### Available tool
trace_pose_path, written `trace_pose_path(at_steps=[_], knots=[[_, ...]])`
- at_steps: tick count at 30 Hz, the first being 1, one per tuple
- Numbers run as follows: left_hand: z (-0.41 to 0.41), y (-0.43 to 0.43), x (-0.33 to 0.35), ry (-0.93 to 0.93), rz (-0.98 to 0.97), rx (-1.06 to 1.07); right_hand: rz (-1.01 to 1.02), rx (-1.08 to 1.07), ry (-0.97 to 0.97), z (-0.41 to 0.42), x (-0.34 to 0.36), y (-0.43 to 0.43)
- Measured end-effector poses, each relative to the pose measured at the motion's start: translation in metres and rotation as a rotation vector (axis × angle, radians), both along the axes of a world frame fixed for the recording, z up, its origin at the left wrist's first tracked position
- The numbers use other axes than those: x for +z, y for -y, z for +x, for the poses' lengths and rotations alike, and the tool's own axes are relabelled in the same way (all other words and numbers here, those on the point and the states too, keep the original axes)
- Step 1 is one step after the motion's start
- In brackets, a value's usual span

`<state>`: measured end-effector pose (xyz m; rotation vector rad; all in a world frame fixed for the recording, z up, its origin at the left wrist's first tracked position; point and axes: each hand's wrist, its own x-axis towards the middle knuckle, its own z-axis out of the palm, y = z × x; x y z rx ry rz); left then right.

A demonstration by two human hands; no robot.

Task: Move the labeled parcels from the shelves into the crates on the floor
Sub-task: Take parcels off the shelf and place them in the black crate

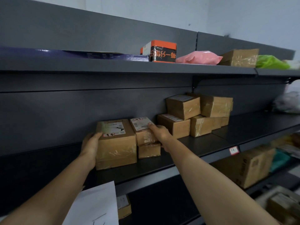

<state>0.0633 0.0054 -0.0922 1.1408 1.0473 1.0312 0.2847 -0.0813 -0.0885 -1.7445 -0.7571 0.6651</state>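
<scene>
On the middle shelf [186, 161] stands a large taped cardboard parcel [118, 146] with a white label on top. My left hand [90, 146] presses flat against its left side. Right beside it a smaller labelled parcel [142, 130] rests on a low flat box [149, 150]. My right hand [159, 132] grips that smaller parcel's right side, thumb on its top edge. Further right is a stack of several brown parcels [196, 114]. No crates are in view.
The top shelf holds a flat blue box [97, 55], an orange-black box [159, 51], a pink bag [198, 58], a brown box [240, 58] and a green bag [271, 62]. Lower shelves hold more boxes [248, 168]. A white sheet [95, 207] hangs at the bottom left.
</scene>
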Motion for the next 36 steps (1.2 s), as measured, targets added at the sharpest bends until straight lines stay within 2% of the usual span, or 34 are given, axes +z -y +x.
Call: trace_pose_path(at_steps=[2,6,12,19,24,30,36], knots=[[-0.002,-0.004,0.000,-0.144,0.151,0.065,-0.001,-0.022,0.079,-0.013,0.009,0.014],[-0.002,0.005,0.007,-0.544,0.489,0.182,-0.012,-0.088,0.245,-0.013,0.014,0.028],[0.020,0.030,0.030,-0.792,0.832,0.068,-0.014,-0.148,0.412,-0.014,0.023,0.051],[0.084,0.063,0.048,-0.758,1.001,-0.069,0.008,-0.239,0.522,0.029,0.034,0.087],[0.162,0.093,0.053,-0.682,1.047,-0.178,0.070,-0.306,0.499,0.092,0.040,0.120],[0.283,0.131,0.050,-0.677,1.028,-0.272,0.079,-0.399,0.488,0.193,0.048,0.152],[0.385,0.147,0.052,-0.546,0.845,-0.370,0.117,-0.464,0.441,0.283,0.055,0.158]])
